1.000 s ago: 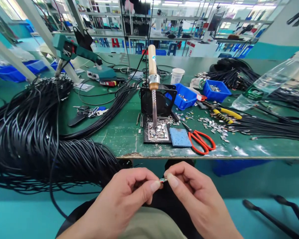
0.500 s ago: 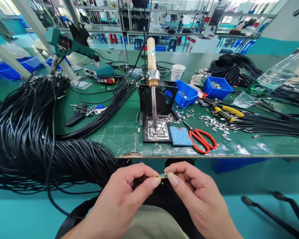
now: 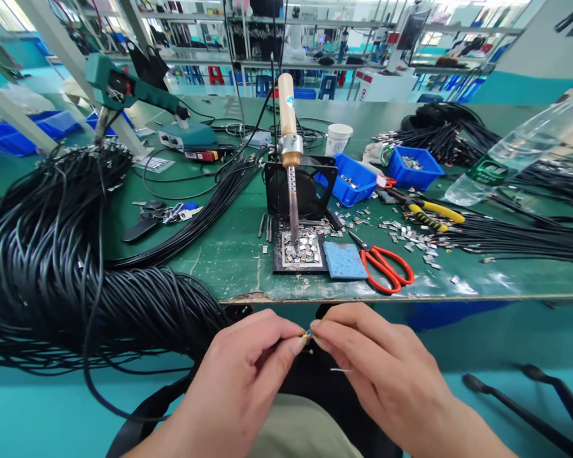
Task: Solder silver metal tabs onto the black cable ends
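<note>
Over my lap, in front of the table edge, my left hand (image 3: 246,372) pinches the end of a thin cable between thumb and forefinger. A short length of fine coloured wires (image 3: 307,334) shows in the small gap between my two hands. On the other side my right hand (image 3: 394,369) closes its thumb and fingertips on those wires; their far end is hidden inside the grip. Below the right fingers a thin whitish strand (image 3: 340,369) sticks out. On the left, a thick bundle of black cables (image 3: 138,299) hangs over the edge.
A soldering iron (image 3: 290,137) stands tip down at a tray of small metal connectors (image 3: 302,249). Beside it lie a blue sponge (image 3: 345,261), red-handled scissors (image 3: 386,267) and yellow-handled pliers (image 3: 434,215). Blue bins (image 3: 415,168), a plastic bottle (image 3: 491,168) and a fan (image 3: 300,187) stand behind.
My right hand has changed its grip, its fingers now reaching over the top. The small metal piece seen between the hands before is hidden now, and a whitish strand shows below.
</note>
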A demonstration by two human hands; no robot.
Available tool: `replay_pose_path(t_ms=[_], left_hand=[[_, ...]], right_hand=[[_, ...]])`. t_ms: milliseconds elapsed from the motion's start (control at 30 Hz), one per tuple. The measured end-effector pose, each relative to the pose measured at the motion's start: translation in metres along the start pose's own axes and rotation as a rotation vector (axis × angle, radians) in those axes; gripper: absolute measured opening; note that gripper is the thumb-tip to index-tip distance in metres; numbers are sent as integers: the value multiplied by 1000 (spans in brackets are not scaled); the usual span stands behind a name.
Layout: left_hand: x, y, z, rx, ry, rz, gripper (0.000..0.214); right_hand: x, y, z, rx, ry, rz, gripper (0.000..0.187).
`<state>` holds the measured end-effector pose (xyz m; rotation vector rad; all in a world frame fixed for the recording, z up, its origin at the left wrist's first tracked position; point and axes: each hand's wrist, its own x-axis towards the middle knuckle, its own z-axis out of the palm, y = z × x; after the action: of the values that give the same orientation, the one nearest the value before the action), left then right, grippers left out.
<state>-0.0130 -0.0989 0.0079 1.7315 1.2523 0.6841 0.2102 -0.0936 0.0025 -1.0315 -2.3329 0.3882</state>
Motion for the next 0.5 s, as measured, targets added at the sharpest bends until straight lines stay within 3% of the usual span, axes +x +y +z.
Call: replay_pose_path(t_ms=[233, 500], left_hand=[[-1, -1, -1, 151, -26, 94, 24], [5, 2, -3, 225, -106, 93, 26]], right_hand=[[9, 2, -12, -135, -184, -135, 32], [30, -7, -26, -279, -264, -318, 37]])
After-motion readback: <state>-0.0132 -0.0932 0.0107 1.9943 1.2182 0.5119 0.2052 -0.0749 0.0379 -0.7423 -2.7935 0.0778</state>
